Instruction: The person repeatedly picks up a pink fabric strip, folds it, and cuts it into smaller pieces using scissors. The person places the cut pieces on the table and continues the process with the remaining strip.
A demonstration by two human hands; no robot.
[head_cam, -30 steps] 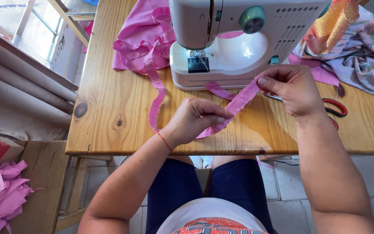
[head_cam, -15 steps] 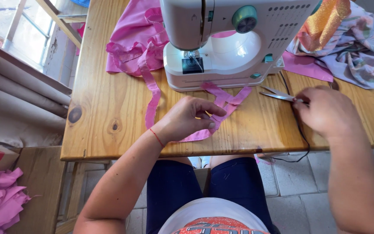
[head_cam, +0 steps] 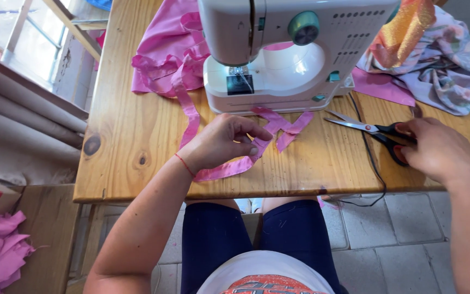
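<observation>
A: Where is the strip (head_cam: 229, 167) now?

B: It lies on the bench (head_cam: 137, 136), in front of the machine (head_cam: 278, 54). The left hand (head_cam: 221, 142) pinches it between thumb and fingertips, near the front edge. From there one part runs right and up to a crossed, folded end just before the machine. Another part goes left and up to the pink cloth (head_cam: 164, 54) behind.

A: And the right hand (head_cam: 436, 149)?

B: It rests on the black handles of the scissors (head_cam: 368, 129), fingers curled over them. I cannot tell if the fingers are inside the loops. The blades stand a little open and point left, toward the strip's folded end.

A: Which hand is nearer the strip?

B: The left one, it touches it. The right one is well apart; the blade tips are near the folded end, not touching.

A: The surface?

B: Varnished wood with knots. A cable (head_cam: 368, 163) crosses it under the scissors. Flowered fabric (head_cam: 442, 71) lies at the far right, tiled floor (head_cam: 404, 234) is below, and a window is at the left.
</observation>
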